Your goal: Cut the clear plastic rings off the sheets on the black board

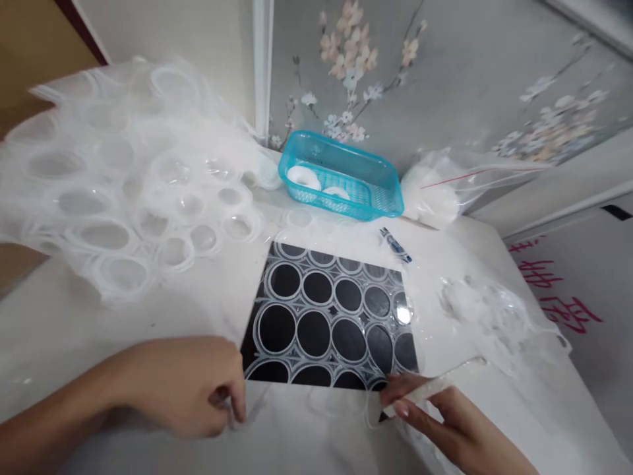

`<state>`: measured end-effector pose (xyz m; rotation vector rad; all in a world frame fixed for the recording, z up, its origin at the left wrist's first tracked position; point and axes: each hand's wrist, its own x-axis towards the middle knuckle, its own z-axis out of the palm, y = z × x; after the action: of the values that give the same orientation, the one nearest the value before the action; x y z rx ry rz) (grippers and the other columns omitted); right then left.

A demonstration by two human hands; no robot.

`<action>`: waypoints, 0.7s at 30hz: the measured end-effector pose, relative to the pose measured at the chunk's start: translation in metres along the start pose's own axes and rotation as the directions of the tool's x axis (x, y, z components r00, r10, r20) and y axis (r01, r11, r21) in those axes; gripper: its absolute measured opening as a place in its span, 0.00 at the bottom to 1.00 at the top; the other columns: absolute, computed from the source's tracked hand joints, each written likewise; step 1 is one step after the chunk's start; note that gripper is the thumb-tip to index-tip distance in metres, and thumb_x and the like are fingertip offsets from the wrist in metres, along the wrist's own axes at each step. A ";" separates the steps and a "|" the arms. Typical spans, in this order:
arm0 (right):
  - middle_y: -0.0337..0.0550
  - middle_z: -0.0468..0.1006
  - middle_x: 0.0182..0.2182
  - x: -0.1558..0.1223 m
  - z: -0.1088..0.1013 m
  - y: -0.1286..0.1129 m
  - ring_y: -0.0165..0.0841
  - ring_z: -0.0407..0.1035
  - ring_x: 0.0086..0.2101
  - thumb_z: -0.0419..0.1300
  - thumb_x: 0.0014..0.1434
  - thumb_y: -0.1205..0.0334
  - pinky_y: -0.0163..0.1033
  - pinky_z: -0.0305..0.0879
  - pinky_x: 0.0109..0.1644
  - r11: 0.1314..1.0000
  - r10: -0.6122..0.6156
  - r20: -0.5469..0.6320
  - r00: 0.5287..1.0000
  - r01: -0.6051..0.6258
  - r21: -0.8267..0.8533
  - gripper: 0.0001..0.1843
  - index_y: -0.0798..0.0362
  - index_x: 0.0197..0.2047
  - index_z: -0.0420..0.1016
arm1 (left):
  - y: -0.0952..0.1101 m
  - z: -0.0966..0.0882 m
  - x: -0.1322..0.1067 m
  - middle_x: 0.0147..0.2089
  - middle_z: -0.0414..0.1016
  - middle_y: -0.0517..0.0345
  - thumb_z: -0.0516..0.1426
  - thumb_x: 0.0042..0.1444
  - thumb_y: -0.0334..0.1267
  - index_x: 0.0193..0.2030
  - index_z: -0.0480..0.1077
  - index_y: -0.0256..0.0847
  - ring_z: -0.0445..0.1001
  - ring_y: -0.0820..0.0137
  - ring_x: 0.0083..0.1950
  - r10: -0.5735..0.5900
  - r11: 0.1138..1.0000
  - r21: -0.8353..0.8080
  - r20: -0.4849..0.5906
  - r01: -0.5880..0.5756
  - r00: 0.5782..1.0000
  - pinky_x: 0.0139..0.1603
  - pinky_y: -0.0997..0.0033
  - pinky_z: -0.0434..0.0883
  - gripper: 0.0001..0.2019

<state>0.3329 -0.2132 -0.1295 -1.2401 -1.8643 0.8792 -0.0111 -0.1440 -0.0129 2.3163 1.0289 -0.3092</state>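
Observation:
A clear plastic sheet of round cups (326,316) lies over a black panel in the middle of the white table (148,310). My left hand (185,386) rests at the sheet's near left corner, fingers curled and pinching its edge. My right hand (445,422) is at the near right corner, fingers closed on a thin whitish strip (440,382) that runs up to the right. The sheet's near edge lies between the two hands.
A big pile of clear cup sheets (113,191) fills the back left. A turquoise basket (341,175) with white rings stands against the flowered wall. A plastic bag of white pieces (435,191), a small blue item (395,245) and crumpled clear film (489,310) lie on the right.

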 end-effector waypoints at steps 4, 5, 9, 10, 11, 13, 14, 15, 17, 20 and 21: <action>0.43 0.82 0.41 0.001 -0.006 0.007 0.38 0.77 0.44 0.58 0.63 0.57 0.36 0.76 0.47 0.998 -0.067 -0.047 0.997 0.068 0.005 0.09 0.45 0.43 0.79 | -0.011 -0.026 0.010 0.22 0.57 0.67 0.58 0.53 0.41 0.48 0.78 0.47 0.56 0.77 0.23 -0.061 0.979 -0.191 0.038 0.067 0.997 0.23 0.77 0.54 0.15; 0.43 0.82 0.41 0.000 -0.008 0.011 0.38 0.77 0.44 0.58 0.63 0.57 0.37 0.76 0.47 0.997 -0.078 -0.072 0.994 0.078 0.003 0.09 0.45 0.43 0.79 | -0.015 -0.033 0.012 0.24 0.57 0.66 0.59 0.54 0.45 0.49 0.77 0.47 0.57 0.76 0.24 -0.057 0.975 -0.217 -0.058 0.043 0.997 0.24 0.77 0.55 0.16; 0.44 0.82 0.40 -0.006 -0.020 0.024 0.38 0.77 0.43 0.56 0.65 0.55 0.40 0.75 0.48 0.999 -0.048 -0.091 0.995 0.046 -0.020 0.11 0.47 0.43 0.79 | -0.030 -0.069 0.018 0.21 0.51 0.68 0.59 0.55 0.47 0.48 0.75 0.43 0.50 0.77 0.20 -0.015 0.943 -0.313 -0.390 -0.117 0.921 0.20 0.77 0.49 0.17; 0.44 0.82 0.39 -0.008 -0.022 0.025 0.38 0.76 0.42 0.56 0.64 0.55 0.41 0.75 0.48 0.999 -0.038 -0.072 0.997 0.037 -0.019 0.11 0.47 0.42 0.79 | -0.029 -0.081 0.020 0.19 0.48 0.69 0.59 0.54 0.46 0.47 0.75 0.42 0.48 0.78 0.19 -0.023 0.925 -0.347 -0.465 -0.158 0.885 0.18 0.76 0.46 0.16; 0.44 0.82 0.39 -0.008 -0.022 0.025 0.38 0.76 0.42 0.56 0.64 0.54 0.41 0.75 0.48 0.999 -0.032 -0.060 0.998 0.031 -0.012 0.11 0.47 0.41 0.79 | -0.027 -0.093 0.023 0.18 0.47 0.70 0.59 0.54 0.46 0.46 0.75 0.41 0.46 0.78 0.18 -0.036 0.907 -0.368 -0.549 -0.204 0.835 0.18 0.76 0.45 0.16; 0.44 0.82 0.39 -0.006 -0.020 0.021 0.38 0.76 0.42 0.58 0.63 0.54 0.42 0.75 0.48 0.999 -0.035 -0.077 0.996 0.037 0.027 0.11 0.47 0.41 0.79 | -0.014 -0.116 0.030 0.18 0.47 0.70 0.58 0.54 0.45 0.44 0.74 0.41 0.45 0.78 0.18 -0.053 0.888 -0.363 -0.694 -0.284 0.718 0.18 0.76 0.45 0.14; 0.44 0.82 0.39 -0.002 -0.017 0.017 0.38 0.76 0.42 0.58 0.62 0.53 0.41 0.75 0.46 0.997 -0.040 -0.097 0.995 0.046 0.058 0.11 0.47 0.41 0.79 | -0.004 -0.125 0.035 0.19 0.48 0.70 0.57 0.56 0.45 0.44 0.73 0.41 0.45 0.78 0.18 -0.046 0.902 -0.316 -0.747 -0.294 0.663 0.18 0.77 0.45 0.13; 0.44 0.82 0.39 0.004 -0.014 0.013 0.38 0.76 0.41 0.59 0.62 0.53 0.41 0.75 0.45 0.994 -0.049 -0.117 0.992 0.060 0.095 0.11 0.47 0.41 0.80 | 0.006 -0.130 0.040 0.20 0.50 0.69 0.56 0.58 0.44 0.45 0.73 0.41 0.47 0.78 0.19 -0.028 0.928 -0.252 -0.783 -0.276 0.621 0.19 0.77 0.47 0.13; 0.44 0.82 0.38 0.020 -0.006 0.003 0.36 0.77 0.38 0.61 0.60 0.53 0.40 0.76 0.41 0.982 -0.076 -0.154 0.985 0.100 0.158 0.10 0.48 0.40 0.80 | 0.026 -0.128 0.049 0.22 0.60 0.65 0.55 0.59 0.45 0.45 0.74 0.40 0.55 0.77 0.22 0.047 0.989 -0.043 -0.822 -0.144 0.568 0.22 0.77 0.53 0.13; 0.43 0.83 0.36 0.054 0.004 -0.012 0.36 0.77 0.36 0.64 0.58 0.54 0.42 0.75 0.42 0.972 -0.127 -0.222 0.967 0.166 0.169 0.09 0.48 0.38 0.81 | 0.037 -0.096 0.056 0.35 0.74 0.57 0.56 0.58 0.48 0.45 0.76 0.43 0.70 0.70 0.34 0.157 0.955 0.281 -0.746 0.092 0.647 0.33 0.73 0.64 0.15; 0.42 0.83 0.36 0.066 0.007 -0.017 0.36 0.77 0.36 0.64 0.58 0.55 0.44 0.75 0.44 0.968 -0.148 -0.247 0.958 0.192 0.164 0.08 0.48 0.38 0.81 | 0.034 -0.080 0.056 0.41 0.75 0.54 0.54 0.60 0.50 0.47 0.76 0.44 0.72 0.66 0.40 0.207 0.890 0.427 -0.693 0.162 0.690 0.37 0.70 0.67 0.17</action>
<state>0.3013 -0.1575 -0.1060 -1.0041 -1.6339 0.7598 0.0498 -0.0805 0.0420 2.9822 1.4019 0.5081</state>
